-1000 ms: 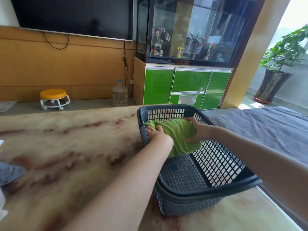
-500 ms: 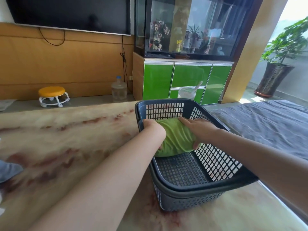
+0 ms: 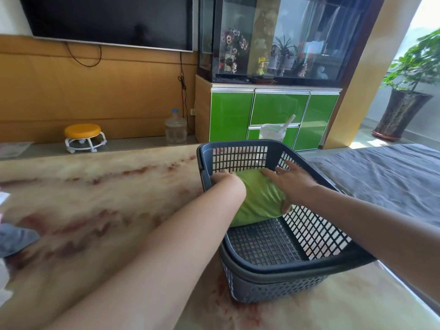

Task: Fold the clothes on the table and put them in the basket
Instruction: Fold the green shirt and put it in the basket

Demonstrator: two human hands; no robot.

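A dark television (image 3: 109, 20) hung on the wooden wall (image 3: 95, 91). Below it stood an orange stool (image 3: 82, 131) and a clear water bottle (image 3: 175, 127). A glass tank (image 3: 273, 39) sat on a green cabinet (image 3: 278, 108), with a potted plant (image 3: 404, 110) at the far right and a grey sheet (image 3: 381, 177) nearer.

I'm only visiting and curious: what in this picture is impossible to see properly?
Head view, left hand: its fingers are hidden behind its own wrist and forearm, so its hold on the green cloth is unclear.
Head view, grey garment: cut off by the left edge and blurred.
Head view, basket: the far part of its floor is covered by the cloth.
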